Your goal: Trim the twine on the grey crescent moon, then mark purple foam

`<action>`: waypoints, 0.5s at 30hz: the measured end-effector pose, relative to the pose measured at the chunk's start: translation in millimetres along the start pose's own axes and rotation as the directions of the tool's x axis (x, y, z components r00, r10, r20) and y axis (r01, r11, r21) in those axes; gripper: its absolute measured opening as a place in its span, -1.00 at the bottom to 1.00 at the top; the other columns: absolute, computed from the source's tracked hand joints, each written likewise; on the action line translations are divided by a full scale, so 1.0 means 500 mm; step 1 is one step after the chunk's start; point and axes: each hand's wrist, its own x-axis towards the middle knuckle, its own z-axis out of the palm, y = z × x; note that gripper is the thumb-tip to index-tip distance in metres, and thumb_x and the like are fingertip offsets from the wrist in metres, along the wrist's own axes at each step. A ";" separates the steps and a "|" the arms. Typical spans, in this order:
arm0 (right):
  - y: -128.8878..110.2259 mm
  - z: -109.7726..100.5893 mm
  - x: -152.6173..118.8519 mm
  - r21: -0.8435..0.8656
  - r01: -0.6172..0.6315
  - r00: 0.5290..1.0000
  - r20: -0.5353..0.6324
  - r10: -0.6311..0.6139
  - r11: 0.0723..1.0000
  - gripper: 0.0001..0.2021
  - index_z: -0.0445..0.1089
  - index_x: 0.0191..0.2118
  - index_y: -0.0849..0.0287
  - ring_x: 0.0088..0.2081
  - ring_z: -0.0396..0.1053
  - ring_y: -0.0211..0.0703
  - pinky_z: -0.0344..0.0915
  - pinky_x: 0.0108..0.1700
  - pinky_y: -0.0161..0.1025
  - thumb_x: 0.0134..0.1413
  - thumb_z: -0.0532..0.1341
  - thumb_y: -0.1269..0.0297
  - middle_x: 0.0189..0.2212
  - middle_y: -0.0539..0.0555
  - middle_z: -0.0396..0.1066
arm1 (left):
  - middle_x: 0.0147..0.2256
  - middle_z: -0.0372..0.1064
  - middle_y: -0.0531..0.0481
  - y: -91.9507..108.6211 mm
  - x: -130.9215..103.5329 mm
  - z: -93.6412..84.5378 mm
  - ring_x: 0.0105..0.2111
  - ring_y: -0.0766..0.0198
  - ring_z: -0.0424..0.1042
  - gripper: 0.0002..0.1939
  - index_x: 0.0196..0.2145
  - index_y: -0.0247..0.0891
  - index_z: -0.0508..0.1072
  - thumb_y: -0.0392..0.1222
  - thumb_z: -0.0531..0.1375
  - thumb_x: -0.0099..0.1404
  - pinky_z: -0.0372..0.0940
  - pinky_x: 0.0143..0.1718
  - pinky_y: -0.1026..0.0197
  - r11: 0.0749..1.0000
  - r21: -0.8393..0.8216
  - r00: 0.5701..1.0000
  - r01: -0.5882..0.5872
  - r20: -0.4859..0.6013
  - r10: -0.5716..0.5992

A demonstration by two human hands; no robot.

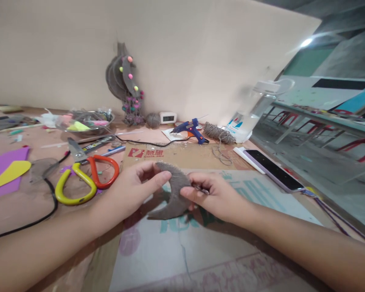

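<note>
A grey crescent moon shape (175,190), its surface looking wrapped in yarn, is held up over the printed sheet on the table. My left hand (146,180) pinches its upper tip between thumb and fingers. On the crescent's outer curve, my right hand (211,192) grips with the thumb on the front face. A small greyish bit shows between the curled right fingers, too small to make out. Beneath both hands lies a white printed sheet (231,247) on cardboard.
Scissors (76,190) with yellow and red handles lie left. Behind stand a blue glue gun (191,129), a grey yarn bundle (220,133), a white clock (168,118) and a water bottle (249,109). A phone (273,170) rests at right. Grey crescents with pompoms (121,77) hang against the wall.
</note>
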 end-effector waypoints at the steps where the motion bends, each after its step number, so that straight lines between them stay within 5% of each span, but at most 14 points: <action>1: -0.003 0.001 0.000 0.041 -0.034 0.997 0.065 0.031 0.999 -0.73 0.26 -0.47 0.19 -0.58 0.27 -0.34 0.18 -0.52 -0.38 0.12 0.14 0.11 -0.60 -0.05 0.31 | -0.55 0.32 0.12 -0.002 0.001 -0.001 -0.52 0.35 0.29 -0.73 -0.52 -0.23 0.37 -0.03 0.14 0.24 0.18 -0.48 0.32 1.000 0.009 1.000 -0.007 0.009 0.007; 7: -0.001 0.009 -0.001 0.049 -0.045 0.988 0.150 0.037 0.998 -0.81 0.28 -0.49 0.21 -0.55 0.26 -0.37 0.16 -0.50 -0.40 0.05 0.22 0.25 -0.57 -0.05 0.32 | -0.44 0.42 0.07 -0.016 0.006 -0.001 -0.43 0.30 0.34 -0.68 -0.39 -0.24 0.46 0.05 0.09 0.27 0.19 -0.45 0.31 0.999 0.036 0.967 0.008 0.255 -0.017; 11: 0.007 0.001 0.003 -0.011 0.042 0.996 -0.073 -0.042 0.999 -0.83 0.29 -0.43 0.20 -0.53 0.17 -0.38 0.14 -0.46 -0.40 -0.09 0.30 0.28 -0.55 -0.10 0.23 | -0.37 0.44 0.03 -0.015 0.005 0.001 -0.34 0.24 0.38 -0.68 -0.36 -0.25 0.46 0.01 0.05 0.31 0.24 -0.34 0.27 0.996 0.074 0.964 -0.056 0.264 0.034; 15: 0.008 -0.014 0.010 -0.013 0.039 0.974 -0.224 -0.041 0.999 -0.83 0.33 -0.34 0.20 -0.51 0.17 -0.35 0.13 -0.44 -0.37 0.00 0.23 0.20 -0.52 -0.08 0.25 | -0.44 0.38 0.05 -0.011 0.008 0.001 -0.39 0.26 0.35 -0.70 -0.42 -0.26 0.45 -0.04 0.05 0.31 0.21 -0.36 0.27 0.993 0.108 0.954 -0.047 0.298 0.013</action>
